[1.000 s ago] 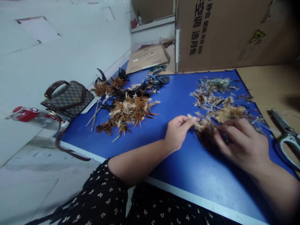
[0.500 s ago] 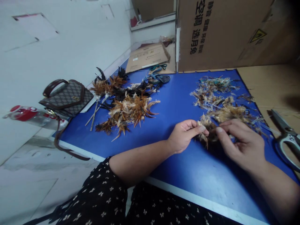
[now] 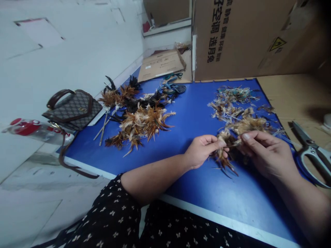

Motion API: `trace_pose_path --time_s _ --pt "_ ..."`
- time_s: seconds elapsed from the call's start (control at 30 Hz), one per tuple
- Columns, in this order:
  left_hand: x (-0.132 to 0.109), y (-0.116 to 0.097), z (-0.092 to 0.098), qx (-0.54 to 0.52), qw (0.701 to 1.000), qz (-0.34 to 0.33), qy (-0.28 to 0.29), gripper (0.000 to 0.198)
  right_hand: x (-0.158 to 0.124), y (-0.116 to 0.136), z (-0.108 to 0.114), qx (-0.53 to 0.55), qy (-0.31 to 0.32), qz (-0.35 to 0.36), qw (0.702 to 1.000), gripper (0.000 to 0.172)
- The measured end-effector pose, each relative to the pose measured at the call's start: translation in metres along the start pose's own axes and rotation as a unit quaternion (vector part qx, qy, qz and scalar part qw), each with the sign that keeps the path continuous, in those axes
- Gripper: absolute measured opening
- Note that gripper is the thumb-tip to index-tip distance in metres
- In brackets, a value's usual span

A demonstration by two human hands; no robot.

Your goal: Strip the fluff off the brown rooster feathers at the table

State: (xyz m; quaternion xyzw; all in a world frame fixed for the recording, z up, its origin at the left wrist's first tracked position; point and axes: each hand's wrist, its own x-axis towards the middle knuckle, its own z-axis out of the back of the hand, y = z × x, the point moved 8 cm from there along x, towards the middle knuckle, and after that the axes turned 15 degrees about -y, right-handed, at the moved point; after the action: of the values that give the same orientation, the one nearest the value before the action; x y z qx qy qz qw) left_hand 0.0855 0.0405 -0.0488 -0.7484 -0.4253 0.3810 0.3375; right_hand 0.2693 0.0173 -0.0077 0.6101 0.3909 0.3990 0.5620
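My left hand (image 3: pixel 202 150) pinches a small bunch of brown feathers (image 3: pixel 223 155) just above the blue table (image 3: pixel 196 186). My right hand (image 3: pixel 266 153) grips the same bunch from the right, fingers curled round it. The feather tips hang down and fan out below both hands. A loose heap of pale and brown feather scraps (image 3: pixel 240 110) lies just behind my hands.
Finished feather bundles on sticks (image 3: pixel 139 117) lie at the table's left. A patterned handbag (image 3: pixel 73 108) and a plastic bottle (image 3: pixel 36 131) sit at the left edge. Scissors (image 3: pixel 311 151) lie at the right, a large cardboard box (image 3: pixel 248 34) stands behind.
Both hands have drawn the feather bunch together and lifted it slightly; my right hand has shifted from covering the feathers to pinching them beside my left fingers.
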Motion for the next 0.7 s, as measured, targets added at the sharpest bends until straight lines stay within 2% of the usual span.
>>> trace_pose_path --time_s 0.1,0.2,0.27,0.4,0.5,0.7 --pt "0.006 -0.002 0.011 -0.033 0.998 -0.009 -0.059 0.061 -0.002 0.0 -0.004 0.056 0.041 -0.042 0.997 0.039" --pt "0.007 -0.001 0.015 -0.041 0.996 -0.012 -0.075 0.059 -0.007 -0.006 -0.011 0.021 0.087 -0.062 0.994 0.036" --pt "0.005 0.004 0.012 -0.031 0.998 0.004 -0.057 0.058 -0.008 -0.009 -0.013 -0.008 0.088 -0.058 0.994 0.035" --pt "-0.001 0.016 -0.001 -0.021 0.998 0.054 0.022 0.063 -0.013 -0.007 -0.026 -0.013 0.123 -0.044 0.991 0.034" --pt "-0.001 0.019 -0.001 -0.01 0.998 0.065 0.019 0.065 -0.014 -0.001 -0.032 -0.05 0.14 0.007 0.989 0.03" --pt "0.001 0.018 0.002 0.018 0.997 0.069 -0.004 0.064 -0.01 0.012 -0.023 -0.154 0.055 0.172 0.971 0.031"
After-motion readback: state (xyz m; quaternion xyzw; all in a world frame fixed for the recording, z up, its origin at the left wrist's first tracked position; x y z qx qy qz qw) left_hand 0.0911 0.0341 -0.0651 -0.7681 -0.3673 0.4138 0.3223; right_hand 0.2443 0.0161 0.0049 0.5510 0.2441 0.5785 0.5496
